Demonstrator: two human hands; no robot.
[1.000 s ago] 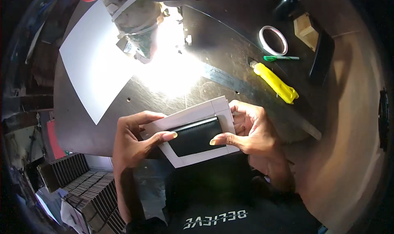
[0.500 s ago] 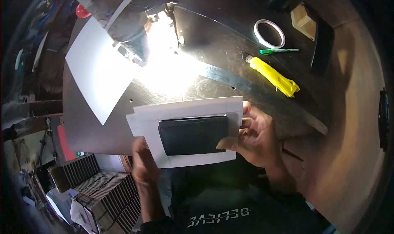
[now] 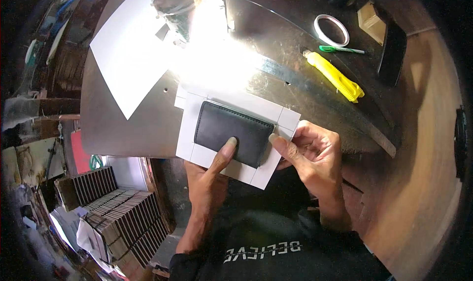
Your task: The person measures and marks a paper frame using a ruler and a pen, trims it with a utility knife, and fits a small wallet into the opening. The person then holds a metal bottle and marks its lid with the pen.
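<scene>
A black stitched wallet (image 3: 231, 128) lies on a white card (image 3: 189, 118) marked with thin ruled lines, both held up over the table's near edge. My left hand (image 3: 207, 180) grips from below left. Its thumb presses on the wallet's lower edge and its fingers are hidden under the card. At the right edge, my right hand (image 3: 313, 155) pinches the card, its thumb tip by the wallet's corner and its other fingers partly behind. The wallet is tilted, its right end nearer to me.
A bright lamp glares on the dark table (image 3: 128, 138) beside a large white sheet (image 3: 125, 54). To the right lie a metal ruler (image 3: 278, 70), yellow utility knife (image 3: 335, 76), green pen (image 3: 342, 49), tape roll (image 3: 318, 32) and wooden block (image 3: 370, 24). Stacked striped boards (image 3: 130, 212) stand lower left.
The card and wallet have turned clockwise. My left hand has moved from the card's left edge so its thumb rests on the wallet. My right thumb has shifted from the wallet's lower edge to its right corner.
</scene>
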